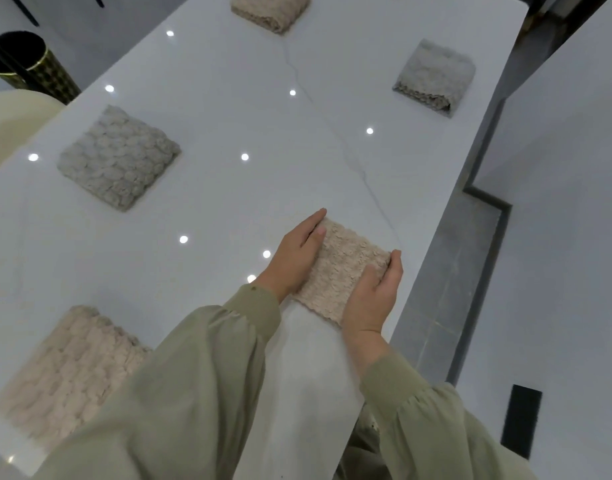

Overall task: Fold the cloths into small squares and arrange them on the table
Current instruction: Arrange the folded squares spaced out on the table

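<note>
A beige textured cloth (342, 268), folded into a small square, lies on the glossy white table (228, 202) near its right edge. My left hand (294, 258) presses against the cloth's left side, and my right hand (377, 296) clasps its right side with the fingers curled over the far corner. Other folded squares lie spread over the table: a grey one (119, 157) at the left, a grey one (436, 76) at the far right, a beige one (271, 10) at the far end, and a beige one (69, 372) at the near left, partly behind my sleeve.
The table's right edge drops to a grey tiled floor (446, 306) beside a white wall. A cream chair back (10, 123) and a black patterned cylinder (31, 64) stand off the table's left side. Ceiling lights reflect as bright dots on the tabletop.
</note>
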The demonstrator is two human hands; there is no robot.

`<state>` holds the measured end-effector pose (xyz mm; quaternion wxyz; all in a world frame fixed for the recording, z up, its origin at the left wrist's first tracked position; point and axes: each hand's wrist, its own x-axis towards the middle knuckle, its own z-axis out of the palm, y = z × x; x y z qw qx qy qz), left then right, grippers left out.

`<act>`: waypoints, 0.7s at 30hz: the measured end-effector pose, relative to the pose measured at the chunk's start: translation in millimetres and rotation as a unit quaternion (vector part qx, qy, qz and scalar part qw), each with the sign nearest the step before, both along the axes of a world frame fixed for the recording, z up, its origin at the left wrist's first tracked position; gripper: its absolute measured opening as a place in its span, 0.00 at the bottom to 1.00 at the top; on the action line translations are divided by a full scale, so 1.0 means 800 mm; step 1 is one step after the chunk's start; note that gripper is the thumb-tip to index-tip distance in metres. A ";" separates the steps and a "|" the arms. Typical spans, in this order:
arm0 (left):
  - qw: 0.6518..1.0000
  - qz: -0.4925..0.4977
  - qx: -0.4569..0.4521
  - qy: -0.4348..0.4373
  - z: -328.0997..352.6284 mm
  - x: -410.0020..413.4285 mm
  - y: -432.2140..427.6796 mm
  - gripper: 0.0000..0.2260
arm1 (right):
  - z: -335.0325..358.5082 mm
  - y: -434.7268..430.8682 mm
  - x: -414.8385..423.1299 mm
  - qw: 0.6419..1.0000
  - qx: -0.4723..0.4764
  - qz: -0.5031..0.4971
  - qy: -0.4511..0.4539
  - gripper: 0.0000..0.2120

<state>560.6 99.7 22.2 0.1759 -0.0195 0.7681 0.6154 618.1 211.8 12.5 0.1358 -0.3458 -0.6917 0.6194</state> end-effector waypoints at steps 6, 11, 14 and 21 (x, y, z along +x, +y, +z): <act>0.999 -0.020 -0.036 0.021 0.005 0.002 0.004 0.20 | 0.006 -0.003 -0.003 1.000 -0.013 0.016 -0.012 0.26; 0.995 -0.016 -0.081 0.056 0.017 0.002 -0.002 0.20 | 0.019 0.021 0.008 0.996 0.016 0.083 -0.034 0.25; 0.970 -0.062 -0.181 0.147 0.031 0.007 -0.006 0.21 | 0.029 0.039 0.020 0.984 0.099 0.140 -0.049 0.25; 0.799 -0.166 -0.448 0.365 0.066 0.047 0.006 0.27 | 0.066 0.055 0.059 0.917 0.324 0.219 -0.081 0.28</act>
